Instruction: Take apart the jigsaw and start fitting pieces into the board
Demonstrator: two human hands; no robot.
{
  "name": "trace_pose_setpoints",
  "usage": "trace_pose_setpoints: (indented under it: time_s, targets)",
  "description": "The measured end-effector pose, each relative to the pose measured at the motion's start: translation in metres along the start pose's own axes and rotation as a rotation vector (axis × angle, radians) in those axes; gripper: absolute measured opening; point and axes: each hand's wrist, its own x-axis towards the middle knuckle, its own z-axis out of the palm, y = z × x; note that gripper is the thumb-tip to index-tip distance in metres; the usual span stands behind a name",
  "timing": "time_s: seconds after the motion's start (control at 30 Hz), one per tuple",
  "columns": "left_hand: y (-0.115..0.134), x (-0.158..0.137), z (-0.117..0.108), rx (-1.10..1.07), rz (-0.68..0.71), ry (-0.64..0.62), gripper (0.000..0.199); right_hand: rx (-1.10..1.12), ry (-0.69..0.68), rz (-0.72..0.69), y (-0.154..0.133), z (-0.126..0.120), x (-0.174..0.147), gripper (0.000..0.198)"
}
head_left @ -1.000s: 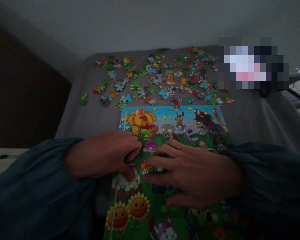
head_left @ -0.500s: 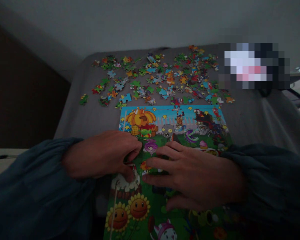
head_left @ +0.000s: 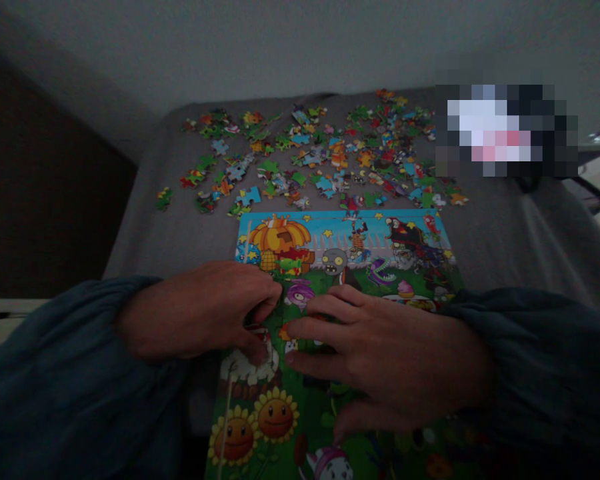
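Observation:
A colourful cartoon puzzle board [head_left: 280, 467], printed with sunflowers, a pumpkin and zombies, lies in front of me. At its left side my left hand [head_left: 205, 310] is curled, thumb and fingers drawn together low over the picture. A small red and white patch shows by the thumb; whether it is a loose puzzle piece or part of the picture, I cannot tell. My right hand [head_left: 380, 353] rests on the middle of the board, palm down, fingers spread and pointing left. It covers part of the picture.
Many loose puzzle pieces [head_left: 325, 183] lie scattered beyond the board on a grey cloth-covered table [head_left: 145, 233]. A pale wall [head_left: 280, 47] rises behind. At the back right is a blurred-out object [head_left: 490, 130]. A dark panel [head_left: 40, 187] stands at the left.
The whole view has shifted very slightly. Both hands keep nearly the same place and pose on the board; my right thumb sits a little lower.

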Motion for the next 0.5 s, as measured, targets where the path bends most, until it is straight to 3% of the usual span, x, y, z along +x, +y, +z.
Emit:
trace_pose_setpoints:
  time_s: [0.5]
  targets:
    - [-0.0013,-0.0006,0.0003,0.007,-0.004,-0.003,0.038,0.013,-0.010,0.053,-0.0025,-0.0013,-0.0035,0.059]
